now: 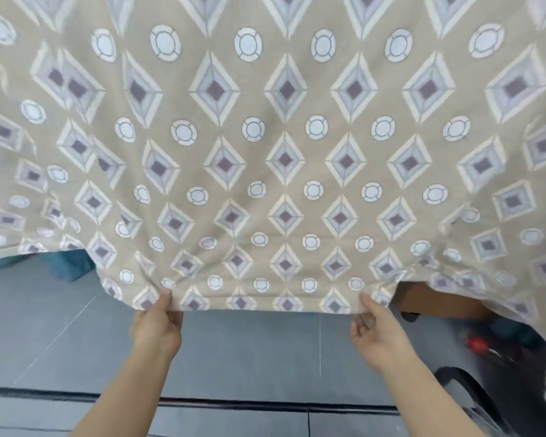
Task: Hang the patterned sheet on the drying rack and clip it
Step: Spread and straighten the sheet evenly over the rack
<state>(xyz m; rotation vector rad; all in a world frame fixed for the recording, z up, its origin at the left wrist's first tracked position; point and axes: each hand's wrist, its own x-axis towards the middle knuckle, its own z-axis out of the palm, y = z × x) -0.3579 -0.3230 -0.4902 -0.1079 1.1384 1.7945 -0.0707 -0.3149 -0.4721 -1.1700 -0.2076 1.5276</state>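
The patterned sheet (pixel 284 146) hangs spread above the grey floor (pixel 249 351), its lower hem pinched by the left hand (pixel 156 326) and the right hand (pixel 377 334), fingers clamped on the cloth.

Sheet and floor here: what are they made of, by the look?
The patterned sheet looks like thin woven cloth, likely cotton or a blend, matte and printed. It puckers into soft folds where the left hand and right hand pinch its hem. The floor looks like grey tiles, smooth with a faint sheen and thin straight joints. It could be ceramic or vinyl; I cannot tell which.
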